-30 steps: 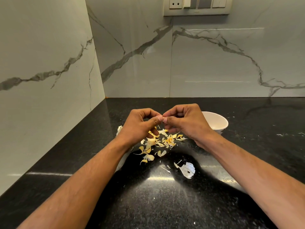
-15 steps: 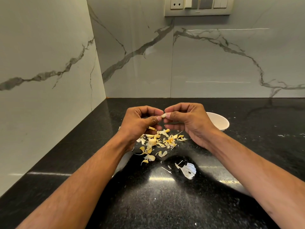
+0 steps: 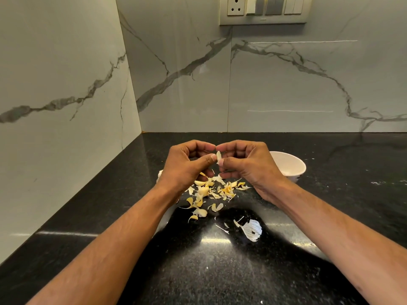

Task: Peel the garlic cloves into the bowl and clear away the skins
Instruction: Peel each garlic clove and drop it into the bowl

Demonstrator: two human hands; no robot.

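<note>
- Between the two hands, above the bench: one garlic clove (image 3: 218, 156), pale, upright, pinched from both sides.
- Left hand (image 3: 187, 166): fingers (image 3: 206, 147) curled, thumb tip pressed against the clove's left side; the hand held the clove.
- Right hand (image 3: 248, 164): fingers (image 3: 226, 148) curled, thumb and forefinger closed on the clove's right side; forefinger tips of both hands almost met above it.
- Both hands were raised off the bench, forearms reaching in from the lower corners of the view.
- Skins (image 3: 211, 190): a scatter of yellowish and white flakes lay on the bench directly below the hands, spreading toward the viewer; whether whole cloves lay among them could not be told.
- Papery white husk (image 3: 253, 230): larger piece, lay apart from the scatter, nearer the viewer, with a few thin slivers beside it.
- White object (image 3: 160, 173): partly hidden behind the left wrist; what it was could not be told.
- Bowl (image 3: 293, 166): white, stood on the bench just beyond the right hand, partly hidden by it; contents not discernible.
- Bench (image 3: 220, 271): black, speckled, glossy, set in a corner.
- Walls (image 3: 66, 73): grey-veined marble panels at left and rear.
- Switch plate (image 3: 263, 9): socket and switches, on the rear wall at the top of the view.
</note>
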